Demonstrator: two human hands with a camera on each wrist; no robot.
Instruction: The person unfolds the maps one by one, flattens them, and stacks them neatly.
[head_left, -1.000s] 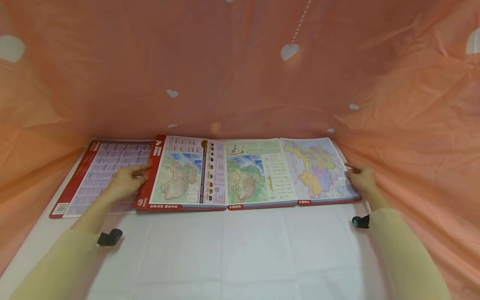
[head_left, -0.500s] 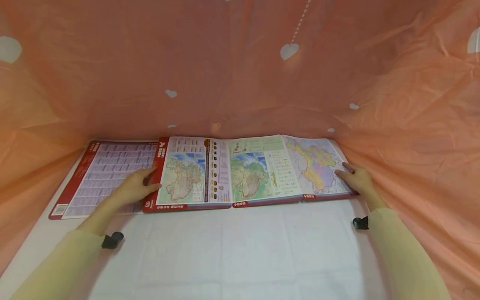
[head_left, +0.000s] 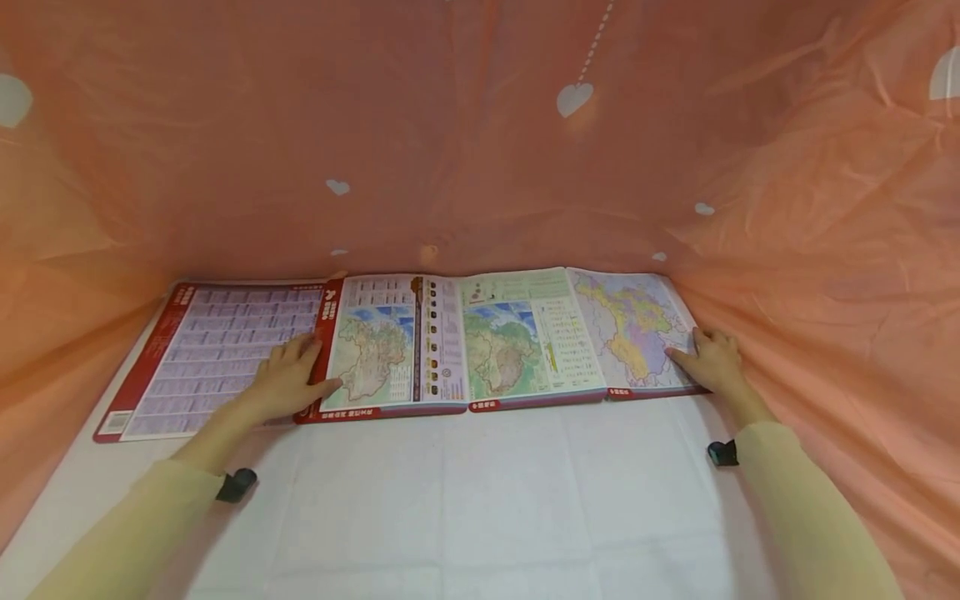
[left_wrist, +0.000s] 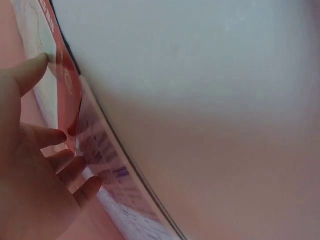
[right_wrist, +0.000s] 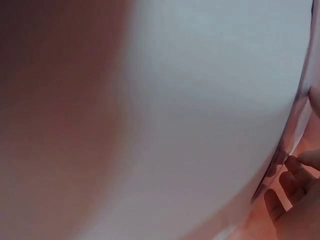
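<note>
On the folded map, both hands flat: left hand; right hand

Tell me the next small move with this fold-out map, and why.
Probably press both palms down and smooth outward. The left hand rests on the red-edged fold of the map, the right hand on its far right panel, and the middle creases look slightly raised off the white tabletop.

Looks like a makeshift recording booth: orange heart-print sheeting draped all round a white-covered table (no real room visible).
</note>
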